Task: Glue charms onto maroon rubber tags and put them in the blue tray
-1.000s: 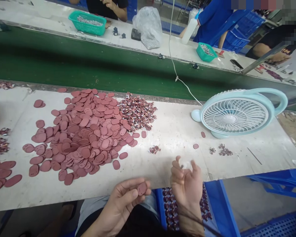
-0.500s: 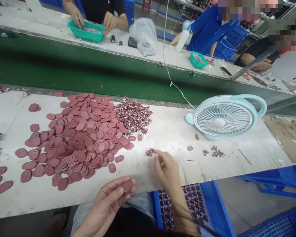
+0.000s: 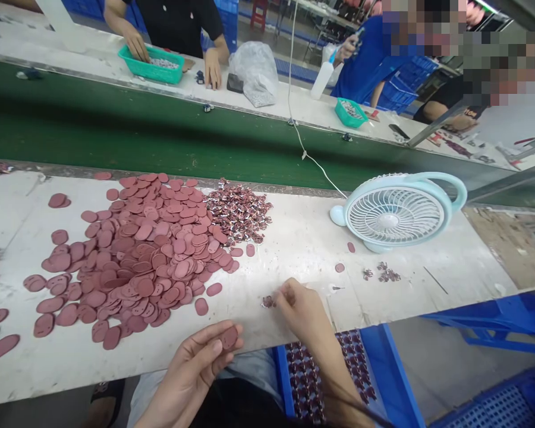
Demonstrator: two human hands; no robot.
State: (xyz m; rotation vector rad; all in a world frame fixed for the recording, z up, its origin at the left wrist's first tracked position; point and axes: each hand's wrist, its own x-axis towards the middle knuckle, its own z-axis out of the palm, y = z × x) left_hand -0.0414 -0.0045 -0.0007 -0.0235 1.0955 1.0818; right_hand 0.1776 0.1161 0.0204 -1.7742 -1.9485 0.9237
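- Factory bench: white worktop (image 3: 303, 238) with a green conveyor belt (image 3: 116, 131) running behind it at 12 o'clock; other people work at teal baskets across the belt.
- Left hand (image 3: 196, 368), near the bench edge at 6 o'clock, grips one maroon oval disc (image 3: 229, 337) between thumb and fingertips, flat face up.
- Right hand (image 3: 301, 309), just to 3 o'clock of the left, is closed in a pinch on the worktop, fingertips touching a small patterned piece (image 3: 268, 301); whether it is already lifted I cannot tell.
- Large heap of maroon discs (image 3: 147, 249) lies at 10 o'clock of the hands; a pile of small patterned pieces (image 3: 238, 211) sits at the heap's 3 o'clock edge.
- Pale blue desk fan (image 3: 395, 214) stands at 2 o'clock, well apart.
- Blue crate (image 3: 383, 368) below the bench edge at 5 o'clock holds patterned finished pieces.
- Judgement: pick-up step for pairing piece with disc; the next move likely calls for a firm pinch, then alignment on the disc.
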